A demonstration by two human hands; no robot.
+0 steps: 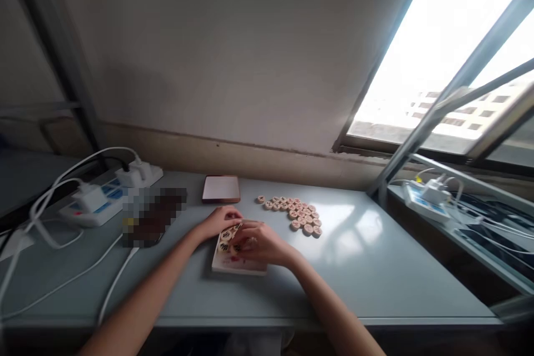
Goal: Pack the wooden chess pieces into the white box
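Note:
A shallow, light-coloured box [240, 268] lies on the desk in front of me, with several round Chinese chess pieces [226, 235] in its left part, dark characters facing up. My left hand [219, 221] is at the box's far left corner, its fingers bent around the edge. Reaching in from the right, my right hand [257, 242] has its fingertips closed on a Chinese chess piece [236, 248] inside the box; the fingers cover part of it. More loose chess pieces [303, 213], with reddish characters, lie in a cluster on the desk to the right.
A box lid [221, 189] with a dark rim lies near the wall. To the left are a power strip [110, 200] with plugs, white cables [94, 264] and a dark, partly blurred object [161, 219]. A metal post [400, 161] rises at the right of the desk [375, 283].

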